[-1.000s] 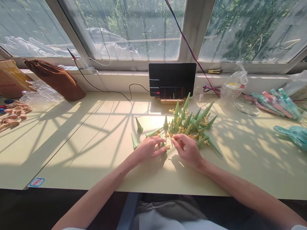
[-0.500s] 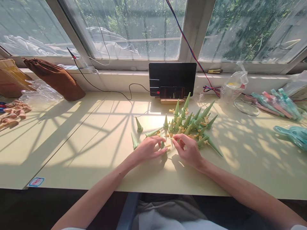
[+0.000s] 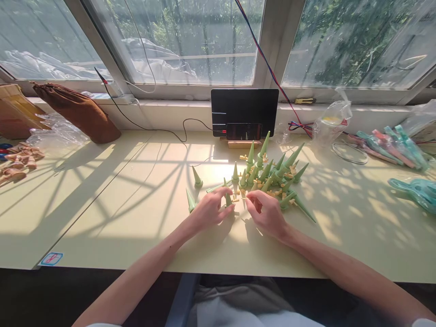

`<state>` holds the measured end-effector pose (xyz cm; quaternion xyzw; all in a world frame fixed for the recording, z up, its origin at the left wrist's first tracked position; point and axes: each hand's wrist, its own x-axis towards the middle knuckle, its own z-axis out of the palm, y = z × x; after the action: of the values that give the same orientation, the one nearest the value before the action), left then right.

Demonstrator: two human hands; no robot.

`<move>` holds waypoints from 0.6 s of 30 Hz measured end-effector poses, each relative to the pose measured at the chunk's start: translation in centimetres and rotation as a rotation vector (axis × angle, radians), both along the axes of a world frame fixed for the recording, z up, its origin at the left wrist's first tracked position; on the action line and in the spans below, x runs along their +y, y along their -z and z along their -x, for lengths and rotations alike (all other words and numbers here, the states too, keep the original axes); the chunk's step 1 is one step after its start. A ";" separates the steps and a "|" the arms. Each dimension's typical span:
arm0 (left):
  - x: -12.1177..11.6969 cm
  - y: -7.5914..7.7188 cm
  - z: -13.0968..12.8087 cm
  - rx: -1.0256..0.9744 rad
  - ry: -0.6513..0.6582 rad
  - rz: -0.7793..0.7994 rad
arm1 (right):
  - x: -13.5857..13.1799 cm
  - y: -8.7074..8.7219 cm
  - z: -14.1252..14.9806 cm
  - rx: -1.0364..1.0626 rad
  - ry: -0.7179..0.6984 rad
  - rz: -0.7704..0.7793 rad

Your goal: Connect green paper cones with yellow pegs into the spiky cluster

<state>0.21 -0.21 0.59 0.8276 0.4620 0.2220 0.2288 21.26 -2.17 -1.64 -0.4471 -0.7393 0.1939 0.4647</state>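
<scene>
My left hand [image 3: 214, 204] has its thumb and fingers around a green cone [image 3: 228, 196] that stands upright, with a small yellow peg piece [image 3: 235, 200] jutting from its right side. To the right of it, my right hand [image 3: 265, 209] is pinched on a thin yellow peg [image 3: 244, 197], partly hidden by the fingertips. Just beyond both hands lies a pile of green cones [image 3: 269, 175], many with yellow pegs, some upright and others tipped over. Two single cones, one farther back [image 3: 197, 177] and one nearer [image 3: 190, 200], are left of my left hand.
A black tablet [image 3: 245, 109] and a phone [image 3: 244, 131] lean on a wooden stand [image 3: 244, 144] at the back. Brown pouch [image 3: 81, 113] and wooden pieces [image 3: 23, 161] sit at left. Plastic bag [image 3: 332, 120], wrapped pink and green items [image 3: 395, 145] and a teal item [image 3: 415, 190] lie right.
My left hand has shifted slightly up and left together with the green cone, away from my right hand. The right hand has barely moved.
</scene>
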 end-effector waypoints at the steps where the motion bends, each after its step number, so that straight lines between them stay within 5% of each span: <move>1: 0.0 -0.1 0.0 -0.014 -0.006 0.003 | 0.0 0.0 0.0 -0.001 -0.002 0.005; 18: -0.2 0.0 -0.1 -0.144 0.032 0.001 | 0.0 0.0 0.0 0.011 -0.062 0.042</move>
<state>0.32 -0.46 0.56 0.8167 0.4312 0.2769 0.2654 21.24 -2.19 -1.68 -0.4329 -0.7458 0.2263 0.4530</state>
